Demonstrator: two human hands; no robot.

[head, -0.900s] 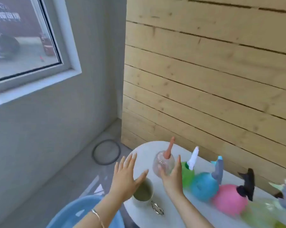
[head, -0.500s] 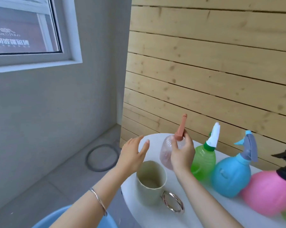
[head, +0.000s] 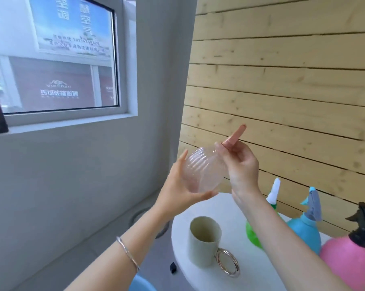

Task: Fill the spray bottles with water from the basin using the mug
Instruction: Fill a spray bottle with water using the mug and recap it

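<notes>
- The clear bottle (head: 202, 173) has come up. A moment earlier it sat low by the mug (head: 204, 240) with only the right grip on it; now it hangs tilted in the air, well above the left end of the surface (head: 250, 267).
- The left grip (head: 177, 192) was spread and empty a moment earlier. It now cups the ribbed body from below, with fingers and thumb curled round it.
- The right grip (head: 240, 164) is pinched on the pink spray head (head: 234, 137) at the neck, with its nozzle pointing up and to the right.
- One grip on the body and one on the head looks like the start of unscrewing. The head seems to be on still, so filling has not begun.
- The mug stands untouched near the left end of the surface, its ring handle toward the near edge. Whether it holds water cannot be told.
- A sliver of the blue basin (head: 141, 285) shows below the left end of the surface.
- The green bottle (head: 254, 234), blue bottle (head: 303, 229) and pink bottle (head: 345, 263) wait in a row along the far edge, with their heads on.
</notes>
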